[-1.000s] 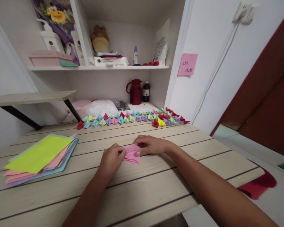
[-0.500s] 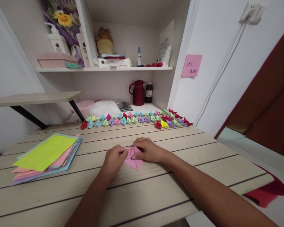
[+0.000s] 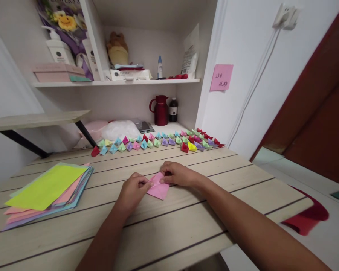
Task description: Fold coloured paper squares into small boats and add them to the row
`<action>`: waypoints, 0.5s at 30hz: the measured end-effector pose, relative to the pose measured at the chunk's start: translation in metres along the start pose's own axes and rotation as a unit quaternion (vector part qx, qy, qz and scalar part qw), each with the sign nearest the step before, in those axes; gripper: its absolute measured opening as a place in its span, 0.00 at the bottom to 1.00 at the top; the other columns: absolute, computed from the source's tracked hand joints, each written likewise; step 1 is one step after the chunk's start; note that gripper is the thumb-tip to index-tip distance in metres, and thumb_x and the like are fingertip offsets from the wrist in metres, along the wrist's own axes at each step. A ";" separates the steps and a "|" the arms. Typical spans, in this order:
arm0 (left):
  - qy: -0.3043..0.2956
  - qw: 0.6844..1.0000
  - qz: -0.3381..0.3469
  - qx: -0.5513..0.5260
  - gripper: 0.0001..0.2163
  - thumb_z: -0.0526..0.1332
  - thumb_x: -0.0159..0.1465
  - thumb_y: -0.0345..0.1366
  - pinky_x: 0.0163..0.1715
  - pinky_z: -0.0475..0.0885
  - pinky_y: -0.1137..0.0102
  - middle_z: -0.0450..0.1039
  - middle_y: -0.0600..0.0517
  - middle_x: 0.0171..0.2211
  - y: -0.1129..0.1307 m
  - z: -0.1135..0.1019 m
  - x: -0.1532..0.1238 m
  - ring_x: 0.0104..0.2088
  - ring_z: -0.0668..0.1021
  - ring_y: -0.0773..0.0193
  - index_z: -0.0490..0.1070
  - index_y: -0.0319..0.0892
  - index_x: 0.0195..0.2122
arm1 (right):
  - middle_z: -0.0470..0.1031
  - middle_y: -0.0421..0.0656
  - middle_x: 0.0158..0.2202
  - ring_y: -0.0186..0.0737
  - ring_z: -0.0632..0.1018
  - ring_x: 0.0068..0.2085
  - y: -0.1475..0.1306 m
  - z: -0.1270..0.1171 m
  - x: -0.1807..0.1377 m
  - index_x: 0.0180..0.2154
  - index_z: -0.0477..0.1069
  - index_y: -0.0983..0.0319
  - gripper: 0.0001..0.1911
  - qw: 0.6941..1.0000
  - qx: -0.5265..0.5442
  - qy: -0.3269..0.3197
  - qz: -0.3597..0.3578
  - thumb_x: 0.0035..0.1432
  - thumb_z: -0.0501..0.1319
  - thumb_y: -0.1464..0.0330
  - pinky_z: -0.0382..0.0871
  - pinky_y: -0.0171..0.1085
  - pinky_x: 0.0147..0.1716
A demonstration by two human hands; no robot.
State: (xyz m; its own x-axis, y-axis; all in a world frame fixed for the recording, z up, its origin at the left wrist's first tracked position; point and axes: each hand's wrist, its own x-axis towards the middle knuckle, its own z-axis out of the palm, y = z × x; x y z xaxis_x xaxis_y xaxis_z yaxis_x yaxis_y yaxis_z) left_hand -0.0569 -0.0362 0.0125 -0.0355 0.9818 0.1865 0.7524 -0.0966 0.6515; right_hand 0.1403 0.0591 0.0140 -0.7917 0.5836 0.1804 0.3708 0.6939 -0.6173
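Observation:
A partly folded pink sheet of origami paper [image 3: 159,191] lies on the wooden tabletop in front of me, one corner pointing toward me. My left hand [image 3: 134,190] pinches its left side between thumb and fingers. On the upper right side, my right hand [image 3: 176,174] grips the paper, thumb on top and fingers curled behind. Part of the far edge is covered by my fingers. Farther back stand rows of small folded paper boats [image 3: 144,144] in red, blue, green, purple, pink and yellow.
A stack of coloured paper sheets [image 3: 49,190], yellow-green on top, lies at the left. Behind it is a small raised wooden shelf [image 3: 39,119] on black legs. In the cabinet stand a red jug [image 3: 161,111] and a dark bottle [image 3: 173,110]. A pink note [image 3: 221,77] hangs on the wall.
The pink paper now shows a broader, flatter near side, and my right thumb has drawn back from its middle toward its right edge. The whole view has shifted slightly.

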 end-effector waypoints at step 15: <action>-0.016 1.000 0.010 0.002 0.19 0.50 0.63 0.48 0.29 0.63 0.69 0.66 0.53 0.21 0.006 -0.006 -0.001 0.26 0.70 0.61 0.64 0.44 0.18 | 0.68 0.42 0.35 0.37 0.71 0.35 0.002 -0.006 -0.001 0.32 0.71 0.63 0.06 1.000 0.025 -0.016 0.001 0.57 0.62 0.66 0.65 0.34 0.36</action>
State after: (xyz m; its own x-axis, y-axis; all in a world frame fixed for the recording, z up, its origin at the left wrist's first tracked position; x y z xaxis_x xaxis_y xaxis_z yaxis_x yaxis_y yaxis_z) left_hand -0.0558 -0.0390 0.0207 -0.0002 0.9844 0.1762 0.7559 -0.1152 0.6445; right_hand 0.1446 0.0624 0.0166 -0.8067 0.5702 0.1551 0.3477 0.6703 -0.6556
